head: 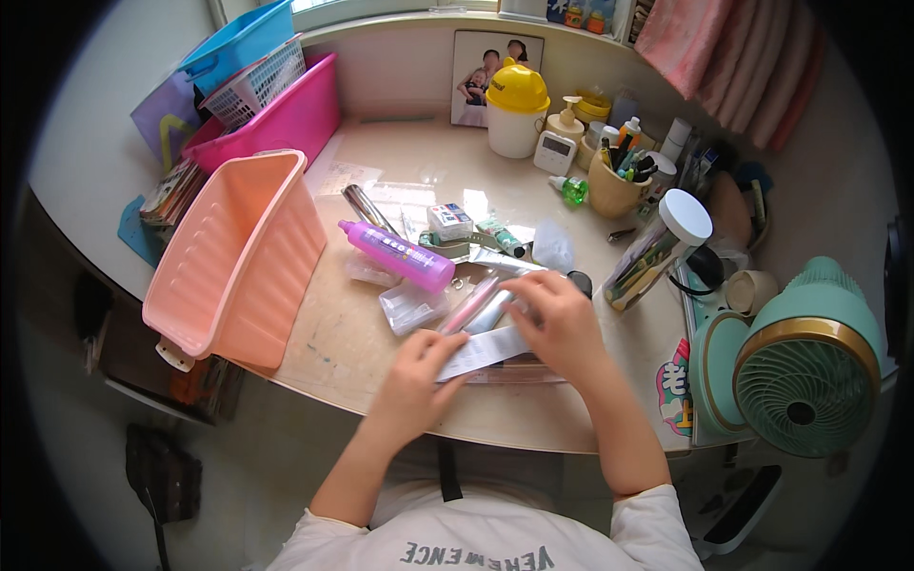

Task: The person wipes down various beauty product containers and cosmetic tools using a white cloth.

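Note:
My left hand (421,378) grips one end of a white printed paper strip (493,348) near the table's front edge. Over the strip's other end is my right hand (553,321), slightly blurred, its fingers bent; whether it holds anything I cannot tell. A pink pen-like item (470,305) and a pale tube (489,312) lie just beyond the strip. Behind them are a purple squeeze bottle (396,255), a clear plastic case (413,307), a small white box (450,221), a green tube (501,235) and a crumpled clear bag (553,246).
An empty peach plastic bin (285,285) stands at left, a pink basket (300,114) behind it. At right are a clear jar with a white lid (685,218), a pen cup (618,189) and a green fan (807,385). A white bin with a yellow lid (518,89) stands at the back.

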Tool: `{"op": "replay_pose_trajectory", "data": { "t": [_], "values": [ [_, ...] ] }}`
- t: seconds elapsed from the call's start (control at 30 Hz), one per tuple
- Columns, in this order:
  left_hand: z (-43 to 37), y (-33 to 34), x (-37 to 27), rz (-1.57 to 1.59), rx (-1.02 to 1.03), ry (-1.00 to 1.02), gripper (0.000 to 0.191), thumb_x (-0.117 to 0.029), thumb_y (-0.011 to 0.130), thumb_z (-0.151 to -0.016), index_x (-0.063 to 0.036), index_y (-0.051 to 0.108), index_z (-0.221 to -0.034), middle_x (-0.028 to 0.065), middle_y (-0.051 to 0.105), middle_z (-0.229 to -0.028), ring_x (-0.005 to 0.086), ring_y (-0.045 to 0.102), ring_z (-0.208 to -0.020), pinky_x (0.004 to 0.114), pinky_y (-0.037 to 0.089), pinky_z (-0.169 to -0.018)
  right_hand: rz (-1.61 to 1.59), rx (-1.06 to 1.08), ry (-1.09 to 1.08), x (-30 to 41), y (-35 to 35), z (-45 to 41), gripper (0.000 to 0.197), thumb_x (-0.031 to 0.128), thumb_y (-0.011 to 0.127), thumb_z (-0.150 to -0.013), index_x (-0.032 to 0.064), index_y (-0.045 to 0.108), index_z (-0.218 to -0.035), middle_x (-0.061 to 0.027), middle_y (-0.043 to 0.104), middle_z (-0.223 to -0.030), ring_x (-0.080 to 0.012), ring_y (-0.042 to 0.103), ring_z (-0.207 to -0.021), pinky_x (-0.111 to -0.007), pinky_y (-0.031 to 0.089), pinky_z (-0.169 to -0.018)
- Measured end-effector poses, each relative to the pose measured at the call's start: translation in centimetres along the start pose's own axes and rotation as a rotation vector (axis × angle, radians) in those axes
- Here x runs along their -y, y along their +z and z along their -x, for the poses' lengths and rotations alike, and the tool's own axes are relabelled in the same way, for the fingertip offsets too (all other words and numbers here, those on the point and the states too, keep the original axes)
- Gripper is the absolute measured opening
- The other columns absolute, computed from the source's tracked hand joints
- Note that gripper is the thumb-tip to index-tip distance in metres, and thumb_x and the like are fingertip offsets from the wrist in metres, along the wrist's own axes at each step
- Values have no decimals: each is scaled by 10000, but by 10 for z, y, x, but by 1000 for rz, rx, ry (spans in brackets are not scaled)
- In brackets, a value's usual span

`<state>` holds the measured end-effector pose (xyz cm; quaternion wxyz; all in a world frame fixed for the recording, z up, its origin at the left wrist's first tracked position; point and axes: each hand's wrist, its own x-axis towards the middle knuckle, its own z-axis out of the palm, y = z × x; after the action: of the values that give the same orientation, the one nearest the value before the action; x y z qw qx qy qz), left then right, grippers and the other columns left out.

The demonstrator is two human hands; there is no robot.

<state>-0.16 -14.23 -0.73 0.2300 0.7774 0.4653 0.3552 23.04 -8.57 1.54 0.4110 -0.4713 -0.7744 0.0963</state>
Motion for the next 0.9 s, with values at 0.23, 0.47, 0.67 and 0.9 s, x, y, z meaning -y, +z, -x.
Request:
{"op": "replay_pose_trajectory", "data": {
  "t": [0.23, 0.47, 0.67, 0.9],
  "values": [
    [-33, 25, 7, -357, -25, 263, 533, -269, 705, -967, 2, 554, -1400, 178, 599, -1301, 359, 562, -1231, 459, 386, -1054, 36, 446, 37, -17, -9, 15, 314, 319, 823, -861, 118, 743, -1089, -93, 707, -1053, -324, 705, -953, -442, 568, -796],
    [-70, 29, 34, -534, 67, 243, 499, -178, 680, -954, -38, 559, -1418, 154, 645, -1276, 352, 581, -1194, 451, 393, -1012, -106, 504, 99, -29, -17, 8, 342, 176, 887, -803, 57, 747, -1092, -127, 716, -1036, -315, 691, -915, -389, 555, -847],
    [-68, 18, 23, -460, -128, 166, 460, -137, 701, -931, -37, 608, -1371, 159, 716, -1084, 337, 659, -1059, 464, 495, -947, -253, 97, 110, -19, -21, -8, 293, 4, 776, -815, 14, 716, -1102, -150, 721, -1052, -310, 713, -1006, -378, 558, -904],
    [-40, -36, -20, -203, -289, -73, 255, -176, 731, -996, -69, 733, -1227, 105, 760, -902, 192, 681, -680, 317, 531, -628, -428, -265, 66, -14, -15, -6, 429, -69, 725, -865, 31, 655, -1276, -134, 602, -1397, -221, 687, -1167, -312, 598, -924]
  ]
}}
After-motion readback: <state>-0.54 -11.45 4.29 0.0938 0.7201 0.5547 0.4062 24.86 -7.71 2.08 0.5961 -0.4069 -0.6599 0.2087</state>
